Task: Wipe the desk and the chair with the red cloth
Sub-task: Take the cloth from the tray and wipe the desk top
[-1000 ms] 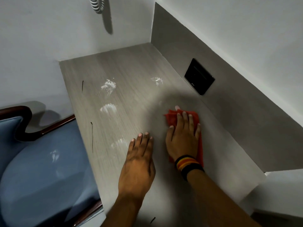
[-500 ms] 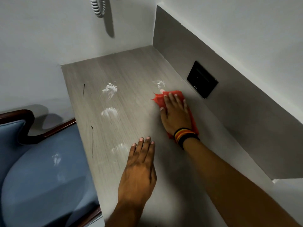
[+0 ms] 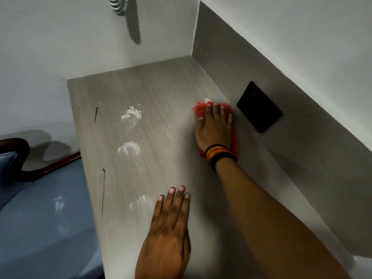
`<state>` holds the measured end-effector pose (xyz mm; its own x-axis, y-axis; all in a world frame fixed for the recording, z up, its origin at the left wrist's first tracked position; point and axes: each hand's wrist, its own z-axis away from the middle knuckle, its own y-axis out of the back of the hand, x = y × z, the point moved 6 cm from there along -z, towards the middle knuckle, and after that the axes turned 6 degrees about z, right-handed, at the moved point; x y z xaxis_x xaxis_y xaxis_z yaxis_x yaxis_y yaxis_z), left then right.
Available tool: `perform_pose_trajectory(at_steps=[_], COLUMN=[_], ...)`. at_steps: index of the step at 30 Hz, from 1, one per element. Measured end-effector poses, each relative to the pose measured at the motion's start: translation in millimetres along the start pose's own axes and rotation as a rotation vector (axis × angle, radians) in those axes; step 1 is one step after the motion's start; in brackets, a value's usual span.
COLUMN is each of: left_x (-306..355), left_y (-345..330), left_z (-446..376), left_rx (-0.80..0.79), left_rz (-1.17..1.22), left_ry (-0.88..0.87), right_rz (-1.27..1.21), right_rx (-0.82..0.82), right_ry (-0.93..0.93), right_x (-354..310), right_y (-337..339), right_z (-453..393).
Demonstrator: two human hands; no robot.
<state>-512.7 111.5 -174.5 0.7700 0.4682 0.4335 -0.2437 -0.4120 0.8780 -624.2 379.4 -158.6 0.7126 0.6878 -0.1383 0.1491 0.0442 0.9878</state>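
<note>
Pressing the red cloth (image 3: 201, 111) flat with straight fingers (image 3: 215, 112) on the far right of the counter (image 3: 161, 87), near the black wall plate (image 3: 259, 115), the right hand (image 3: 214, 129) could keep to that side and miss the white smears (image 3: 131, 116) further left, while the left hand (image 3: 169, 228) rests open nearer.

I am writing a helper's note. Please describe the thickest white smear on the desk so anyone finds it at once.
Start at the grey wood-grain desk in the wall corner. Three white smears line its middle; take the farthest smear, level with the red cloth. It alone is bright and clumped; the other two are faint.
</note>
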Motion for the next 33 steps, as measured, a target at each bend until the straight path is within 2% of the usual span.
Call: perform_pose_trajectory(at_steps=[2, 5, 7, 10, 12, 16, 19, 22, 26, 28, 31, 33], left_x=[-1, -2, -2, -4, -1, -6, -36, -54, -110, -159, -203, -193], left_y=[0, -1, -1, 1, 12, 40, 14, -11, 5, 28, 61, 71], left_z=[-1, -1, -2, -1, -20, -149, -255, -292, -312, -310, -261, -203], left_rx=[0.009, -0.008, -0.061, -0.081, -0.027, 0.176, 0.058, -0.068, 0.025, 0.060, 0.063, 0.085], left_rz=[0.008, -0.016, -0.037, -0.025, 0.076, 0.295, 0.260, 0.080, 0.038, 0.017, -0.024, -0.026], left_ry=[0.003, 0.016, 0.007, -0.014, 0.030, 0.202, 0.335, 0.338, 0.269, 0.325, 0.413, 0.429], right_rz=[-0.053, -0.117, -0.212, -0.387, -0.400, -0.328, -0.310, -0.347, -0.335, -0.304, -0.262, -0.203], right_rx=[0.002, -0.043, -0.104, -0.013, 0.007, -0.033, -0.028, -0.007, 0.028, 0.023, -0.003, -0.001], right_ry=[0.043, 0.231, 0.319, 0.172, 0.110, 0.183, 0.158, 0.129, 0.133, 0.147, 0.163, 0.155], right_x=[-36, -86, -91, -39, -7, -6, -8, 0, 0, -1, -5, -8], right_y=[-3, -7, -1, 16, 13, -4, -3, 1, -4, -5, -4, -1], right_z=[-18, -17, -18, -11, 8, 17, 10, 14, 13, 14, 15, 16])
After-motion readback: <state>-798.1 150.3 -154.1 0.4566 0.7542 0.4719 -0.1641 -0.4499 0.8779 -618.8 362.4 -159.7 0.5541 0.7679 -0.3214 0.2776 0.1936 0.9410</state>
